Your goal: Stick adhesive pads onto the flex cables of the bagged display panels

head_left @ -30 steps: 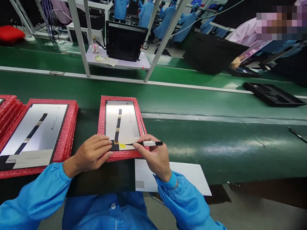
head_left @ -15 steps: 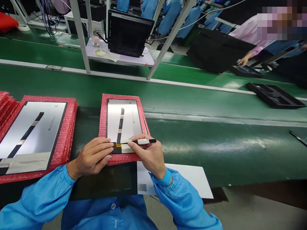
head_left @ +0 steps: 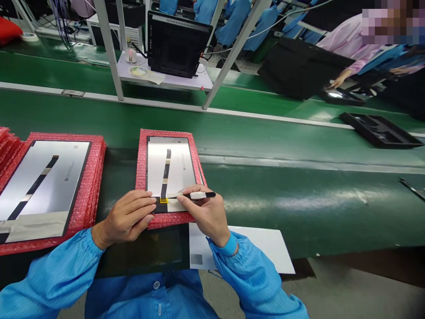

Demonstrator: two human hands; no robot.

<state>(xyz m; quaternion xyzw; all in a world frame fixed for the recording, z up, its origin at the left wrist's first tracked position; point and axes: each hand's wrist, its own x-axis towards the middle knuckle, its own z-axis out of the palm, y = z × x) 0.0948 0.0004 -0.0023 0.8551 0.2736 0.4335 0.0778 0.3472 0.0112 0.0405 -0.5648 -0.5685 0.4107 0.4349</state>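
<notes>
A display panel with a silvery back lies on red bubble wrap. Down its middle runs a dark flex cable, with a piece of yellow tape at the lower end. My left hand rests its outstretched fingers on the panel's lower left edge, just beside the tape. Between the fingers of my right hand is a slim black-and-white pointed tool, perhaps tweezers. Its thin tip points left, close to the tape; whether it touches cannot be made out.
To the left, a larger-looking panel lies on stacked red bubble wrap. A white sheet overhangs the front edge. Farther off are a monitor on a shelf, a black tray, a dark tool and a co-worker's hand.
My hands and the tool hold almost the same pose at the yellow tape. The view has shifted slightly. At the far right, the co-worker's hand and arm have moved a little.
</notes>
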